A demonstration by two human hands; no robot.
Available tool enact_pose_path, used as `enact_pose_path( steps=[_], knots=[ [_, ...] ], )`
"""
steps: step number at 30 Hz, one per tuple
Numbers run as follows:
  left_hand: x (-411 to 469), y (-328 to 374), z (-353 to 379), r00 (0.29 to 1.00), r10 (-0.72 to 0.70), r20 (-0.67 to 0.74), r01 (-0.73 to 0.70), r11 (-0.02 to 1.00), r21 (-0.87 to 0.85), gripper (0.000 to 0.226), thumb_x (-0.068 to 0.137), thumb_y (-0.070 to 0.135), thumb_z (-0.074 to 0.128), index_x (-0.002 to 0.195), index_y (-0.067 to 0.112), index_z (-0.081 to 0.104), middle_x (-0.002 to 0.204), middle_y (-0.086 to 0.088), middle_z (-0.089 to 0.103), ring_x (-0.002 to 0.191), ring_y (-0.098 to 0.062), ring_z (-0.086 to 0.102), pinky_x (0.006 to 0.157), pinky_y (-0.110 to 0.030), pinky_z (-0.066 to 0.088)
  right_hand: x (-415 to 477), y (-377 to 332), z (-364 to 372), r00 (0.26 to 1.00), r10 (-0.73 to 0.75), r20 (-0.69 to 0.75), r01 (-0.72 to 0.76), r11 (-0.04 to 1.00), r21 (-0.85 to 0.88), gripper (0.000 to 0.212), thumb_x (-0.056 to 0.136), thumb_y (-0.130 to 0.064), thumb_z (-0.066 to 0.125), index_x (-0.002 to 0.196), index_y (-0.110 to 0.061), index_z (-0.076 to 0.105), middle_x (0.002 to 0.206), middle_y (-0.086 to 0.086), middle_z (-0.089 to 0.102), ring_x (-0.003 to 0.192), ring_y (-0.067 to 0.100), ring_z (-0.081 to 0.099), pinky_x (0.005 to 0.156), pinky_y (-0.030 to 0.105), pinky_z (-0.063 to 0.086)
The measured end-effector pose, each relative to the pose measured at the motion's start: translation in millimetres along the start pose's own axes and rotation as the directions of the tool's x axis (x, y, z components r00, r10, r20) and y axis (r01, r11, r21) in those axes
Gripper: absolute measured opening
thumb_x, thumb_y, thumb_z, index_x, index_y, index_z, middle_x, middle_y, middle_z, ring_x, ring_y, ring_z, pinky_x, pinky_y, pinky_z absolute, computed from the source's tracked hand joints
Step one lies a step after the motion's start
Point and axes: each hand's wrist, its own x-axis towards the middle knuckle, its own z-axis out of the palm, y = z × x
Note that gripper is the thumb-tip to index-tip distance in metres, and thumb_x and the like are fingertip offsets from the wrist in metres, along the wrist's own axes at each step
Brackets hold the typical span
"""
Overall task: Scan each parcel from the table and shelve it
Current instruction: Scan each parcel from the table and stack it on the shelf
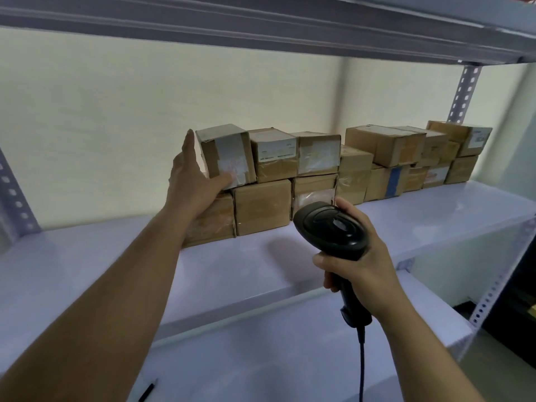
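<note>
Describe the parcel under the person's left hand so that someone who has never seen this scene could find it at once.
Find the white shelf against the pale wall, with cardboard boxes stacked in two layers. The parcel is the upper box at the stack's left end. It alone has the left hand against its side; broad grey tape crosses its front.

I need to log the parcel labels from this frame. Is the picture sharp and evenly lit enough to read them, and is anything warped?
Head view: soft and blurred, so the label on the parcel the left hand touches is unreadable; head view: dim, even light, no glare, only a faint shadow of the scanner on the shelf; head view: wide-angle warp bends the upper beam.
</note>
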Motion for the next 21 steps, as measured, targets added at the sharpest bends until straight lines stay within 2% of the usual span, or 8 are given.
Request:
enact_pose_path(
  steps=[3, 5, 8, 11, 12, 15, 18, 21],
  knots=[
    [-17, 5, 2, 0.989, 0.097, -0.112, -0.088, 0.993, 0.083, 0.096, 0.081, 0.038, 0.073, 0.153, 0.026, 0.011, 0.158, -0.001, 0.018, 0.145, -0.018, 0.015, 0.114, -0.040, 0.023, -8, -1, -2, 1.000, -0.002, -0.029, 0.002, 1.000, -0.008, 0.087, 0.073, 0.013, 0.074, 0.131, -0.047, 0.046, 0.121, 0.000, 0.059, 0.053, 0.027, 0.062, 0.052, 0.033, 0.055],
    [-30, 5, 5, 0.970, 0.164, -0.182, -0.142, 0.981, 0.129, 0.087, 0.082, 0.038, 0.072, 0.151, 0.021, 0.021, 0.157, -0.003, 0.021, 0.145, -0.018, 0.015, 0.115, -0.038, 0.021, -13, 0, -4, 0.999, 0.006, -0.041, -0.006, 1.000, -0.014, 0.087, 0.073, 0.012, 0.074, 0.132, -0.046, 0.045, 0.120, -0.001, 0.059, 0.053, 0.026, 0.063, 0.052, 0.032, 0.055],
    [-54, 8, 15, 0.924, 0.265, -0.275, -0.231, 0.961, 0.152, 0.072, 0.082, 0.033, 0.071, 0.143, 0.015, 0.037, 0.149, -0.006, 0.034, 0.138, -0.019, 0.027, 0.111, -0.036, 0.028, -25, 1, -10, 0.998, 0.022, -0.052, -0.023, 0.999, -0.024, 0.087, 0.073, 0.011, 0.075, 0.130, -0.049, 0.046, 0.118, -0.003, 0.060, 0.054, 0.026, 0.063, 0.053, 0.033, 0.056],
    [-81, 17, 29, 0.911, 0.302, -0.283, -0.275, 0.952, 0.131, 0.064, 0.080, 0.030, 0.074, 0.135, 0.011, 0.046, 0.139, -0.009, 0.045, 0.129, -0.022, 0.038, 0.104, -0.021, 0.026, -40, 1, -23, 0.997, 0.037, -0.061, -0.039, 0.999, -0.029, 0.087, 0.074, 0.010, 0.075, 0.130, -0.049, 0.044, 0.118, 0.000, 0.060, 0.054, 0.025, 0.063, 0.054, 0.034, 0.057],
    [-91, 21, 36, 0.908, 0.318, -0.273, -0.296, 0.948, 0.119, 0.062, 0.079, 0.031, 0.073, 0.132, 0.009, 0.048, 0.135, -0.011, 0.048, 0.125, -0.024, 0.041, 0.104, -0.020, 0.026, -45, 1, -30, 0.997, 0.040, -0.065, -0.042, 0.999, -0.027, 0.087, 0.074, 0.010, 0.075, 0.131, -0.048, 0.044, 0.119, 0.001, 0.060, 0.055, 0.025, 0.063, 0.054, 0.034, 0.056],
    [-127, 35, 64, 0.916, 0.353, -0.188, -0.346, 0.935, 0.072, 0.060, 0.077, 0.034, 0.068, 0.129, 0.008, 0.052, 0.126, -0.012, 0.053, 0.117, -0.024, 0.046, 0.098, -0.031, 0.037, -62, 2, -49, 0.995, 0.063, -0.073, -0.065, 0.998, -0.019, 0.088, 0.075, 0.010, 0.075, 0.132, -0.048, 0.043, 0.120, 0.003, 0.060, 0.054, 0.027, 0.062, 0.054, 0.034, 0.055],
    [-167, 47, 99, 0.950, 0.309, -0.053, -0.308, 0.951, 0.033, 0.059, 0.078, 0.035, 0.068, 0.129, 0.010, 0.052, 0.123, -0.009, 0.054, 0.110, -0.024, 0.051, 0.090, -0.038, 0.045, -83, 2, -72, 0.991, 0.087, -0.102, -0.088, 0.996, 0.003, 0.088, 0.074, 0.009, 0.075, 0.130, -0.051, 0.045, 0.120, -0.001, 0.062, 0.054, 0.029, 0.061, 0.054, 0.038, 0.055],
    [-206, 57, 134, 0.963, 0.254, 0.086, -0.256, 0.967, 0.009, 0.055, 0.082, 0.028, 0.074, 0.130, 0.012, 0.052, 0.126, -0.008, 0.053, 0.110, -0.024, 0.053, 0.092, -0.041, 0.048, -110, 3, -100, 0.985, 0.107, -0.132, -0.108, 0.994, 0.005, 0.088, 0.074, 0.009, 0.077, 0.132, -0.050, 0.045, 0.120, -0.001, 0.062, 0.053, 0.030, 0.061, 0.052, 0.037, 0.053]
  ],
)
